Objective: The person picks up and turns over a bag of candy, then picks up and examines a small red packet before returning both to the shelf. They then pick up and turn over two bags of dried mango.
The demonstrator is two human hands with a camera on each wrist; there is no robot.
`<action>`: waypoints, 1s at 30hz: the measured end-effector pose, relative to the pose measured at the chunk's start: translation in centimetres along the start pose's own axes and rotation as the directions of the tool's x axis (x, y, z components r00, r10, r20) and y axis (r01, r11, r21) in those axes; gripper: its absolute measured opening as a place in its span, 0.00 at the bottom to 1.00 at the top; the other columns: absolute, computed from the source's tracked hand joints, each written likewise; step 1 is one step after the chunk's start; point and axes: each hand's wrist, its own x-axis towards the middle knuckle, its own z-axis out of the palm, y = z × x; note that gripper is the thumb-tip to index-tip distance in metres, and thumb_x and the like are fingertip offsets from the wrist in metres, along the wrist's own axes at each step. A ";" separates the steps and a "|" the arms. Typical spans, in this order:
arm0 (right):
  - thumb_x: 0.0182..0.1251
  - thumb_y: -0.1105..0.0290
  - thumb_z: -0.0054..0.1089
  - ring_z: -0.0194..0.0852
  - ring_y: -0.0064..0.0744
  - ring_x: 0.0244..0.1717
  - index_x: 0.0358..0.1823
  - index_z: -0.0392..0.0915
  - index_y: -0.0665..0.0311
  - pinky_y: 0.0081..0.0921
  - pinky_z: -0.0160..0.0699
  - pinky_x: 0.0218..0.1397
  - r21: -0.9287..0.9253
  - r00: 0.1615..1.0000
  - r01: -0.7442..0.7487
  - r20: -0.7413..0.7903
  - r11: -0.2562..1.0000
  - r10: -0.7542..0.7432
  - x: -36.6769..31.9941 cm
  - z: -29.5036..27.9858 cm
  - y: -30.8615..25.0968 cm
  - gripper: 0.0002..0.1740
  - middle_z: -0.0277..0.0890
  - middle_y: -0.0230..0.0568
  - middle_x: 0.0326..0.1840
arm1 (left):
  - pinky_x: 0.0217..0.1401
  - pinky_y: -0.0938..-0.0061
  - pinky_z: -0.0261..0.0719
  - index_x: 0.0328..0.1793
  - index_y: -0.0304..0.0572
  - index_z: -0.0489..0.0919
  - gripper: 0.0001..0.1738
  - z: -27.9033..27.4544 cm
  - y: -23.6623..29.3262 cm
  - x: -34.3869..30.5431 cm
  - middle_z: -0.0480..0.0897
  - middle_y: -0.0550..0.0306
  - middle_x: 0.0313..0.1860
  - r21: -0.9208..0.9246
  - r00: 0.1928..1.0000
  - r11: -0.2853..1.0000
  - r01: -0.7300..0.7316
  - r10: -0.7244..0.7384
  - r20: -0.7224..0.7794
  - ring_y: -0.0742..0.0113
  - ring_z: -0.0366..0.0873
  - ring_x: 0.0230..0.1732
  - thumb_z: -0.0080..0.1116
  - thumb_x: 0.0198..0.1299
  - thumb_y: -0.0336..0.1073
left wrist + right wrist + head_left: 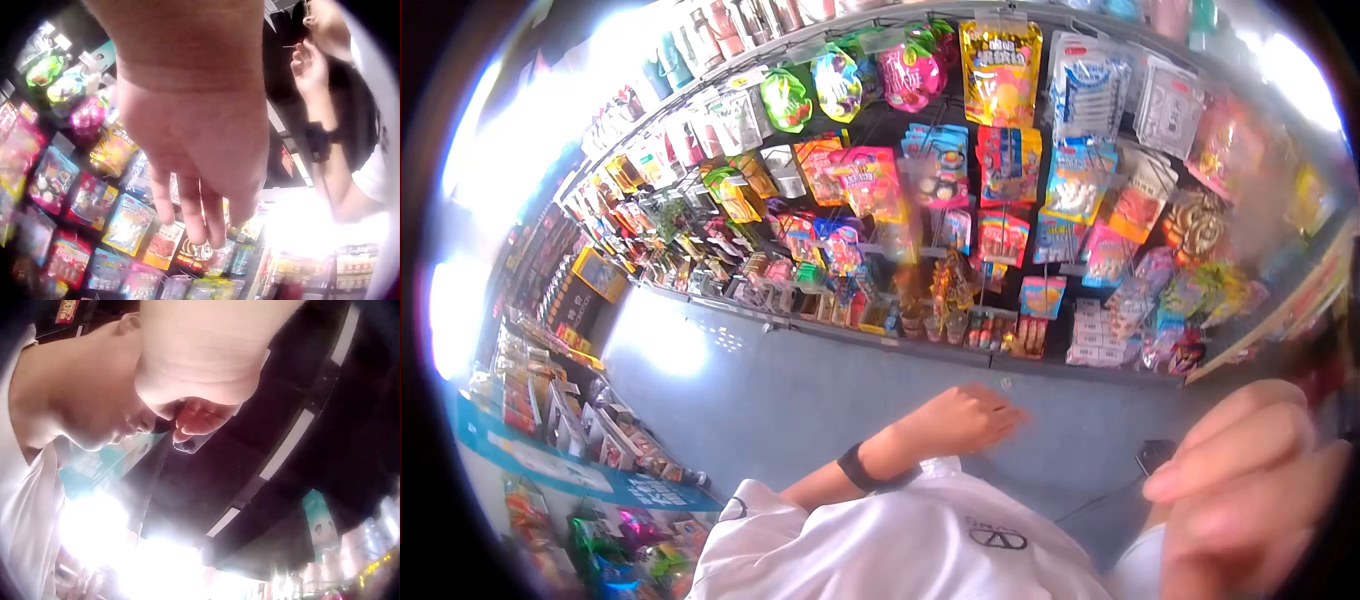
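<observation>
My left hand (965, 420), with a black band at its wrist, hangs in front of my white shirt with fingers relaxed and nothing in them. In the left wrist view the same hand (190, 137) points its fingers loosely down, with hanging candy bags behind it. The right hand (1245, 480) is raised close to the head camera, its fingers bent. From the right wrist, the hand (200, 415) appears beside the face, its bent fingertips overlapping a small dark device (187, 447). I cannot tell whether they hold it.
A long rack of hanging snack bags (880, 185) curves across the front. Small white boxes (1095, 335) are stacked low at its right. Grey floor (820, 375) lies between me and the rack. Another display of packets (590, 425) stands at the left, with a teal banner (640, 487).
</observation>
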 end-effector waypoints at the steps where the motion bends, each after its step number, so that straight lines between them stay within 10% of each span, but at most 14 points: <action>1: 0.72 0.56 0.58 0.72 0.36 0.30 0.42 0.71 0.67 0.34 0.69 0.31 0.010 1.000 -0.003 0.001 1.000 0.003 0.0 0.5 -0.6 0.18 0.74 0.44 0.33 | 0.43 0.66 0.80 0.55 0.48 0.82 0.17 0.0 0.1 -1.3 0.83 0.63 0.36 -0.006 1.000 1.000 0.012 -0.012 0.009 0.61 0.83 0.39 0.59 0.59 0.37; 30: 0.73 0.55 0.56 0.72 0.34 0.28 0.43 0.71 0.66 0.33 0.68 0.28 0.233 0.996 -0.009 0.090 0.972 -0.013 9.8 38.2 -6.3 0.18 0.74 0.43 0.33 | 0.48 0.61 0.80 0.50 0.44 0.81 0.11 -11.9 -11.4 -41.4 0.84 0.52 0.35 -0.178 0.808 0.805 0.567 -0.585 -0.074 0.52 0.83 0.40 0.59 0.64 0.36</action>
